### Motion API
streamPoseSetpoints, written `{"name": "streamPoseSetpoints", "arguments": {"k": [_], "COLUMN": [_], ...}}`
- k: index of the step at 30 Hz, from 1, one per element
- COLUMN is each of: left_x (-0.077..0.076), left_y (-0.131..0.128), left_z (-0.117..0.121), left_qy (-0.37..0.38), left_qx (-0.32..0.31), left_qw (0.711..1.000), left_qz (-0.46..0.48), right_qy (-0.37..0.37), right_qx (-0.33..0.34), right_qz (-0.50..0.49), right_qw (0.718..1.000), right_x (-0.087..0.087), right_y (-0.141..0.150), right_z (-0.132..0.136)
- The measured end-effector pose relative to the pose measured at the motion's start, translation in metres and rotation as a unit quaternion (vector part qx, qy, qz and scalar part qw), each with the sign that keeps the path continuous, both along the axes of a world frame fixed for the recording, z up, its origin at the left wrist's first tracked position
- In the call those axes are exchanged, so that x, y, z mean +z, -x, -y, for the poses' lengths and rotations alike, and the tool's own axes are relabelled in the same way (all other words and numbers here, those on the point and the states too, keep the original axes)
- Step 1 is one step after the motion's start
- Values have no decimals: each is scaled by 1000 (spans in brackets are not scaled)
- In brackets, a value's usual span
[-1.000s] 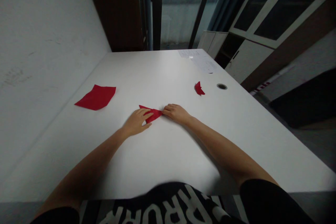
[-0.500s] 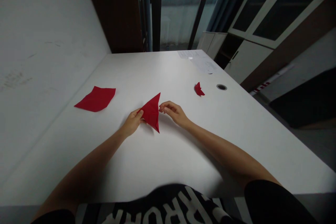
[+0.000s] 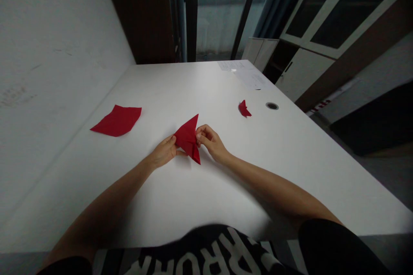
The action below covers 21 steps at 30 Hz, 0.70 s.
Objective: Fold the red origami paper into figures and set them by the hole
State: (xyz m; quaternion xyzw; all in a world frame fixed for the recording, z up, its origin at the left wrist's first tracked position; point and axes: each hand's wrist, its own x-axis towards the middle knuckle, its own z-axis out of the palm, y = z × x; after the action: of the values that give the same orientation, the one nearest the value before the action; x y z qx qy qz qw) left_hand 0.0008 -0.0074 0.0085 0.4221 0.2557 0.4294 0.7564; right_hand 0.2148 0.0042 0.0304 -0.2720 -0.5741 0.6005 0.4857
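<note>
In the head view, holds the red paper (image 3: 186,133) at the middle of the scene, just above the table (image 3: 206,197). With the left hand (image 3: 164,151), keeps thumb and fingers clamped on its left corner. With the right hand (image 3: 211,141), pinches its right edge between thumb and fingertips. Shows one point of it directed to the far side, another to the near side. To the left, on the table, shows also a flat sheet (image 3: 118,121); to the right, a small folded piece (image 3: 244,108), near a round hole (image 3: 272,106).
</note>
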Motion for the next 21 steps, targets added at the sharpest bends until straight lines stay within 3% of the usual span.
{"name": "streamPoseSetpoints", "arguments": {"k": [6,11,21], "left_x": [-2,-4,-10], "left_y": [-1,-2,-4], "left_z": [2,1,-2], "left_qy": [0,-10,-75], "left_qx": [-22,8,68], "left_qw": [1000,999,987], "left_qz": [-13,-37,-122], "right_qy": [21,59,55], "right_qx": [-8,7,34], "right_qz": [-23,-13,8], "right_qw": [999,998,998], "right_x": [0,-5,-20], "right_y": [3,5,10], "right_z": [1,1,0]}}
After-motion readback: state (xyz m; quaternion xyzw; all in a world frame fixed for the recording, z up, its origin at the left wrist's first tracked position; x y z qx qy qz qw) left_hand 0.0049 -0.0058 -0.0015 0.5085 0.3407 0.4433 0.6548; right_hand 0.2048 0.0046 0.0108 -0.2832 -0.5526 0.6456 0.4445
